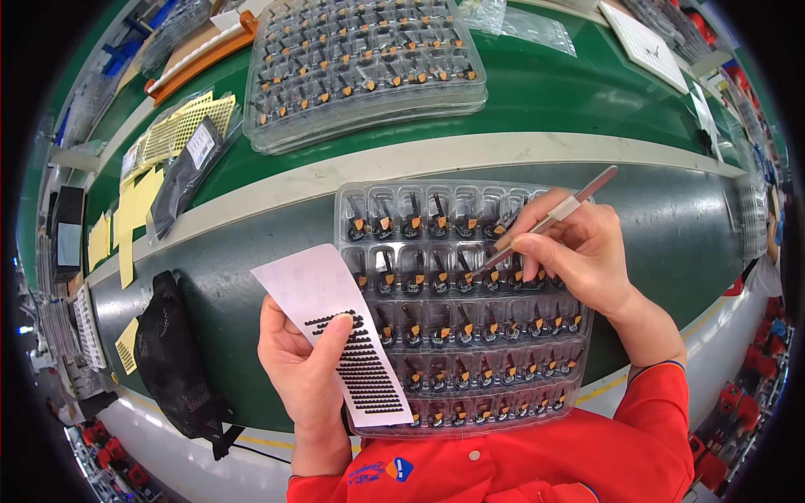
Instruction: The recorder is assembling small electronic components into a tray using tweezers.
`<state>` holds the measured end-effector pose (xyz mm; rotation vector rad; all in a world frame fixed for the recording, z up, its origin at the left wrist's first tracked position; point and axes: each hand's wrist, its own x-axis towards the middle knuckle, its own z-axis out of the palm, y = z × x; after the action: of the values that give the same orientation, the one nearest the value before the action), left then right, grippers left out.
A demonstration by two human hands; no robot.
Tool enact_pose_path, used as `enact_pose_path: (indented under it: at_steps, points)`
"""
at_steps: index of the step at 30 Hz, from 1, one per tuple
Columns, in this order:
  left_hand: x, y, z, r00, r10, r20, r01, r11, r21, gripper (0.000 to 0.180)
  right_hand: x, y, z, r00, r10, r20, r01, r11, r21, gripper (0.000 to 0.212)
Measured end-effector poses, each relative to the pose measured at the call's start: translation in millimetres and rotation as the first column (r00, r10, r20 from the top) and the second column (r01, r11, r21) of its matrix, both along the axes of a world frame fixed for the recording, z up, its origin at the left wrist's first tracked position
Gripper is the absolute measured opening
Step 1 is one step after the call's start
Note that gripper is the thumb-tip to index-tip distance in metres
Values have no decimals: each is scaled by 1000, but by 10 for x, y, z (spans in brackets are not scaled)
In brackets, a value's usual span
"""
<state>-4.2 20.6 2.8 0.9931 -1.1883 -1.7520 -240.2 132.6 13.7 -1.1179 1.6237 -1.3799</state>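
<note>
My left hand [306, 360] pinches a white backing sheet [306, 281] that carries rows of small black stickers; the thumb lies on its front. In my right hand [579, 247] is a pair of tweezers [553, 216], slanting down to the left. Their tip is over the second row of a clear plastic tray [348, 201], by one of its pockets. Each visible pocket holds a small black part [438, 281] with a stem and an orange-tan tab. The sheet hides the tray's lower left pockets, and my right hand covers several at the upper right.
A stack of similar filled trays [369, 117] stands on the green bench at the back. Yellow sticker sheets [138, 197] and a dark bag with a label [184, 172] lie at the left, near a black mesh bag [176, 360]. A white board [644, 46] lies far right.
</note>
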Motion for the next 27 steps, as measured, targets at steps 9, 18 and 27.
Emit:
enact_pose_path:
  at_steps: [9, 18, 27]
  points:
    - [-1, 2, 24, 999, 26, 44, -26, 1000, -4, 43, -15, 41, 7, 917, 139, -374, -193, 975, -110, 5]
    - [-9, 23, 10, 997, 46, 56, -45, 999, -7, 47, -24, 44, 97, 654, 127, -746, -532, 778, -334, 17]
    - [-37, 51, 16, 997, 48, 52, -47, 998, -29, 47, -32, 163, 56, 941, 9, -339, -94, 968, -234, 11]
